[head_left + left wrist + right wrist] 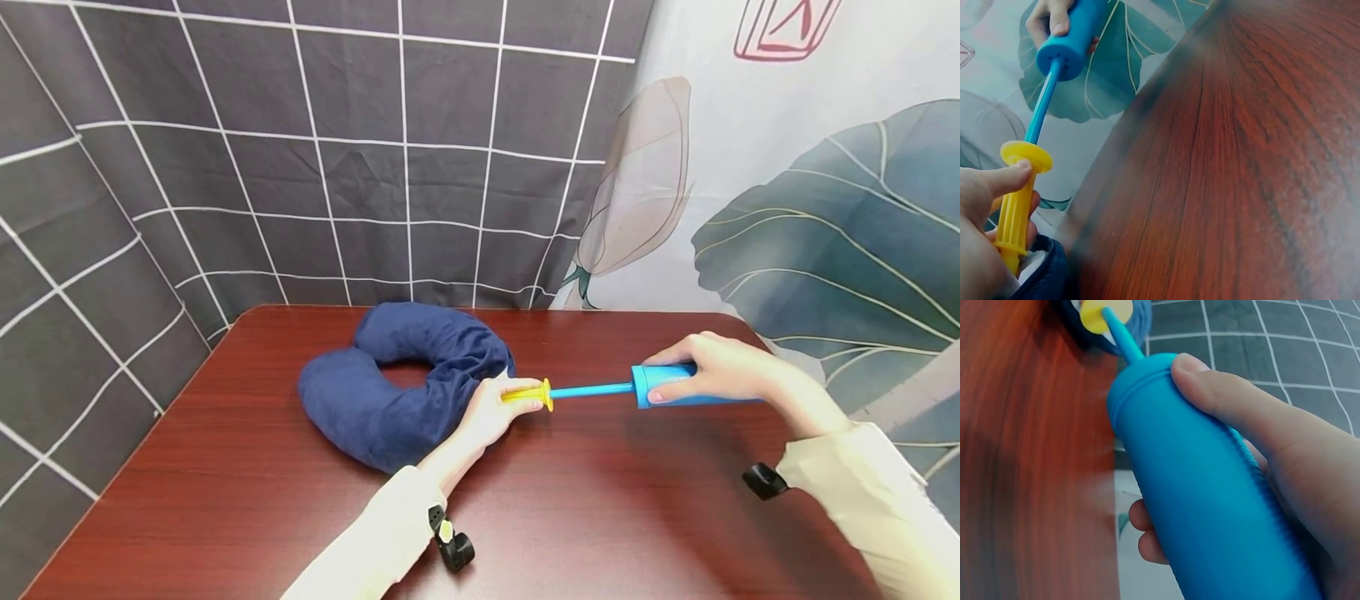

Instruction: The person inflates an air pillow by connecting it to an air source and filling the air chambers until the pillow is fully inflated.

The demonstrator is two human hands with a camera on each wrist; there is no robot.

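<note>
One blue-and-yellow hand pump point(592, 390) is held sideways above the counter point(600, 517), at four o'clock from the middle of the head view. Its yellow handle point(1015, 215) points toward nine o'clock and its blue barrel point(1197, 481) toward three, with a length of slim blue rod point(1042, 106) showing between them. Of the two hands, the left hand point(491, 408) grips the handle, its thumb against the round flange; the right hand point(708, 368) is wrapped around the barrel, its thumb near the rod end.

At nine o'clock from the pump, a navy U-shaped neck pillow point(345, 404) lies on the counter, its gap facing ten o'clock. The left hand overlaps its right side. A white patch point(1032, 265) shows beside the handle's end; whether they touch, I cannot tell.

Pale sleeves point(375, 533) cover both forearms, with a black camera point(453, 546) at each wrist. Dark grey gridded cloth point(360, 192) hangs at eleven o'clock, and a leaf-printed curtain point(720, 150) at two.
</note>
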